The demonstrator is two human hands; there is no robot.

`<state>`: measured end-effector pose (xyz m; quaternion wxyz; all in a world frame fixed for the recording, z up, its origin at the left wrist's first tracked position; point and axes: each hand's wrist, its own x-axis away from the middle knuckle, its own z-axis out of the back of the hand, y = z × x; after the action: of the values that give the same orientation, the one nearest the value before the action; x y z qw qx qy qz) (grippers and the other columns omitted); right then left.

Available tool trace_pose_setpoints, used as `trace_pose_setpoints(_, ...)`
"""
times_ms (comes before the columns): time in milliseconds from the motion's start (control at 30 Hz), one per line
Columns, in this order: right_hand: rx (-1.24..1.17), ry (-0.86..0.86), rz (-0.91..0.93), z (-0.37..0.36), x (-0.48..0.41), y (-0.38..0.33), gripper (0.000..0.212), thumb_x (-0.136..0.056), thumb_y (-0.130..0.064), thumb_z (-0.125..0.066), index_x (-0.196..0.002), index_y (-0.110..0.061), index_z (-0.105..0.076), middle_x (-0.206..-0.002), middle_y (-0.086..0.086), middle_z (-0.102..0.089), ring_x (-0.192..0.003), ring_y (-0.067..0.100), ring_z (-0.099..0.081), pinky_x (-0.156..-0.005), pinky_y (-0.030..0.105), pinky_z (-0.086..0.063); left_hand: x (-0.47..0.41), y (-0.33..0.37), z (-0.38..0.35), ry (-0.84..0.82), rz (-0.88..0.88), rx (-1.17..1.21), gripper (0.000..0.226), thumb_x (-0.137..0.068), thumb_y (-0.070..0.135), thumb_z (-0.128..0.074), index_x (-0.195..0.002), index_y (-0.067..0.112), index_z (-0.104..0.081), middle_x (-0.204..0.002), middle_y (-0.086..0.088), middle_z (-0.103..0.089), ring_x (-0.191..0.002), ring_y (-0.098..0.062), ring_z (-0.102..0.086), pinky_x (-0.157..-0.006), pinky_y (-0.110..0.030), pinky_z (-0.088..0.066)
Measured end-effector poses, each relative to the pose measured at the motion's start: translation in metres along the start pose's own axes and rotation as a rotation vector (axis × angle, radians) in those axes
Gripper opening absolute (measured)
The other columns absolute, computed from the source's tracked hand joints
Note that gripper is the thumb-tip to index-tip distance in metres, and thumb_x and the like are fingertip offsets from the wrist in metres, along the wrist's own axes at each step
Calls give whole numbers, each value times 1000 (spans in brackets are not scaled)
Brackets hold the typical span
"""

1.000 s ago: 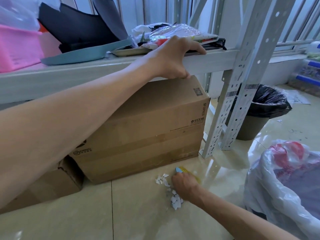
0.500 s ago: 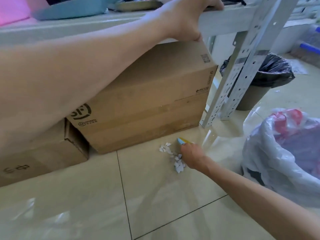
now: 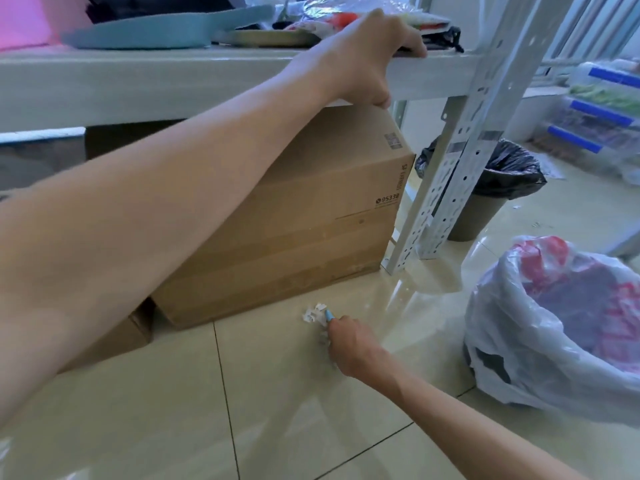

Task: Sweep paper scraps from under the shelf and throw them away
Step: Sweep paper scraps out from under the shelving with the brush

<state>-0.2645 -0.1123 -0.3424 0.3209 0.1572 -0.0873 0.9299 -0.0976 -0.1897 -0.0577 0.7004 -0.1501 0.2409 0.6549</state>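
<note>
Scraps [image 3: 316, 312] lower centre: featherlight, flimsy; herd, then pinch heap. My right hand [image 3: 346, 344] curled round blue-tipped tool [image 3: 328, 315]; left hand [image 3: 367, 64] gripping shelf edge [image 3: 138, 81].

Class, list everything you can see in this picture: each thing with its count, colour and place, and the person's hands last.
paper scraps: one small pile, white, on the floor before the big box
tool: one, blue tip showing, in the right hand
cardboard boxes: two, brown, under the shelf
shelf: one, white, above the boxes
bin: one, black liner, behind the shelf post
plastic bag: one, whitish with red print, floor at right
left hand: grips the shelf edge
right hand: holds the tool beside the scraps
</note>
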Motion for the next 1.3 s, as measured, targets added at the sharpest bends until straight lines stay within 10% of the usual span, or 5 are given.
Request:
trace_pose_setpoints(267, -121, 175, -103, 32, -22, 39, 18, -100, -17, -41, -93, -7, -54, -69, 1, -41, -68, 24, -49, -60, 33, -39, 2, 0, -1, -12, 16, -29, 69, -74, 20, -78, -138, 28, -53, -135, 9, -57, -121, -12, -54, -98, -39, -50)
trace_pose_setpoints(767, -19, 30, 128, -34, -21, 39, 27, -97, -12, -44, -122, -11, -55, -119, 12, -62, -108, 31, -60, -84, 39, -46, -4, -2, -5, -5, -10, -36, 70, -74, 18, -79, -139, 26, -53, -134, 5, -58, -119, -13, -53, -98, -31, -47)
trace_pose_setpoints(1300, -147, 76, 151, 5, 9, 82, 28, -99, -17, -48, -116, -28, -67, -101, -3, -71, -88, 21, -64, -72, 33, -51, -5, -3, -4, 12, 9, -16, 72, -74, 20, -82, -139, 27, -53, -133, 4, -58, -116, -15, -54, -94, -26, -46)
